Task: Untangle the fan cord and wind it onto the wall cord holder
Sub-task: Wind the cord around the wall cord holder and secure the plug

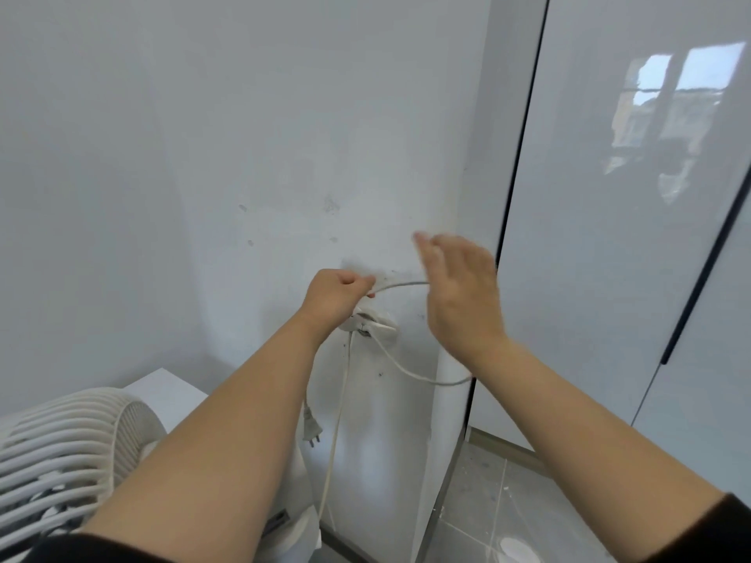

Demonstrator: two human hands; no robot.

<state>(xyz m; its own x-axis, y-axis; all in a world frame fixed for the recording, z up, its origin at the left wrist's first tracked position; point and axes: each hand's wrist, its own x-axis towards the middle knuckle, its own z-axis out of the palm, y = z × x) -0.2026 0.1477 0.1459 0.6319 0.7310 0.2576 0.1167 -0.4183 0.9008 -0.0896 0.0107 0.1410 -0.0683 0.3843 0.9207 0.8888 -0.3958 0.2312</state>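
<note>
Head view: left hand [337,292] fingers pinch cord [400,284], span horizontal toward right hand [459,294] (fingers straight, apart); plug [312,426] hangs prongs-down.

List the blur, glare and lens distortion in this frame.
Head view: the right hand is smeared by motion blur, worst at the fingertips. Head view: the left hand, pinching the cord, is sharper. Head view: the glossy cabinet door mirrors a bright window. Head view: the wide lens tilts and slightly bows its dark edges. Head view: soft light, with faint shadows on the wall.

Left hand [331,296], pinched cord [400,284] — holder [378,326] beneath
</note>
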